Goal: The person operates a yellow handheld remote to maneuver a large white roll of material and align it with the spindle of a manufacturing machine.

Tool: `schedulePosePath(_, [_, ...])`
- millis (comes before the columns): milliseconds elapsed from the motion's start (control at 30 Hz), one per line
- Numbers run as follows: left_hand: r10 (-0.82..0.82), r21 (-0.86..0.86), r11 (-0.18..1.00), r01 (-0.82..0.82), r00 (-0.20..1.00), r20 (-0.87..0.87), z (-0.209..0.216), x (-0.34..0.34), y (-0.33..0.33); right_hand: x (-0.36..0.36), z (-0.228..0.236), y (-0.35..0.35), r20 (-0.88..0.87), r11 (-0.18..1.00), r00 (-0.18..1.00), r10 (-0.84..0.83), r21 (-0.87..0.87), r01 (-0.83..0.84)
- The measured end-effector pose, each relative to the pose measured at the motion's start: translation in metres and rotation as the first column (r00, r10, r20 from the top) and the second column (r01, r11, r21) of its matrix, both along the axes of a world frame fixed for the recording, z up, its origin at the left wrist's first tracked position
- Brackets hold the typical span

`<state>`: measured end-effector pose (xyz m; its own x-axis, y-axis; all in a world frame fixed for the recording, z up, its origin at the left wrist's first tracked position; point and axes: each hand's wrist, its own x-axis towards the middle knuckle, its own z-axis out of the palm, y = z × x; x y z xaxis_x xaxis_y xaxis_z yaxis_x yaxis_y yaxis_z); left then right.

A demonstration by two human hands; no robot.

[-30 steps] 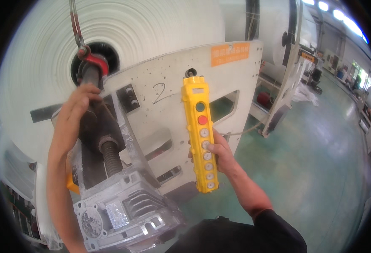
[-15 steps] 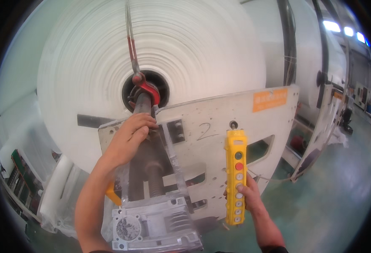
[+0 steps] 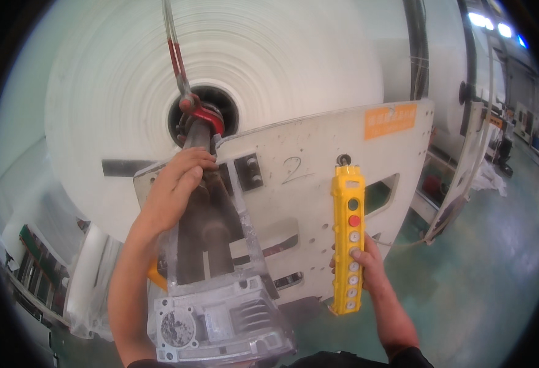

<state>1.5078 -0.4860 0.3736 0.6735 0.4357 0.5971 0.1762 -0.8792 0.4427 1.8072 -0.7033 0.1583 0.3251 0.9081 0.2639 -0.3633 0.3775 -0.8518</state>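
Observation:
My left hand (image 3: 180, 182) lies over a thick metal shaft (image 3: 199, 136), its fingers together and curved round the top. Just beyond the fingers, a red lifting hook (image 3: 207, 115) on a sling (image 3: 176, 56) sits around the shaft, in front of the dark core of a huge white roll (image 3: 294, 73). My right hand (image 3: 367, 265) is wrapped round a yellow pendant control (image 3: 340, 236), held upright. Its thumb rests on one of the pale buttons in the lower half; whether it presses is not visible. Some right fingers are hidden behind the control.
A pale machine side plate (image 3: 269, 150) with an orange label (image 3: 390, 121) stands behind the control. Below my left hand sits a grey metal gear housing (image 3: 220, 322). More white rolls and frames (image 3: 462, 178) stand at the right, beside a green floor (image 3: 453, 276).
The roll, hook and side plate appear higher and slightly left in the view. The yellow control has shifted a little right against the plate. Both hands keep their holds.

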Motion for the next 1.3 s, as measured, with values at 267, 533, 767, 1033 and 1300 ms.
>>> schedulePosePath(267, [-0.006,-0.041,0.999,0.007,1.000,0.015,-0.005,0.003,0.001,0.005,-0.002,-0.012,-0.019,0.996,0.996,0.084,0.014,-0.084])
schedulePosePath(533, [-0.013,0.095,0.995,0.013,1.000,-0.008,0.004,-0.002,0.001,0.012,-0.001,-0.014,-0.063,0.961,0.960,0.273,0.056,-0.270])
schedulePosePath(767, [0.018,0.115,0.993,-0.019,1.000,0.007,0.004,-0.005,0.013,0.007,-0.003,-0.006,-0.109,0.983,0.977,0.185,0.003,-0.186])
schedulePosePath(1033, [-0.028,0.034,0.999,0.027,1.000,0.009,-0.006,0.006,-0.003,0.008,-0.023,-0.021,-0.104,0.991,0.986,0.129,-0.008,-0.131])
schedulePosePath(1300, [-0.028,0.039,0.999,0.027,0.999,0.016,0.002,-0.003,0.000,0.002,-0.004,-0.023,-0.124,0.990,0.982,0.143,-0.002,-0.144])
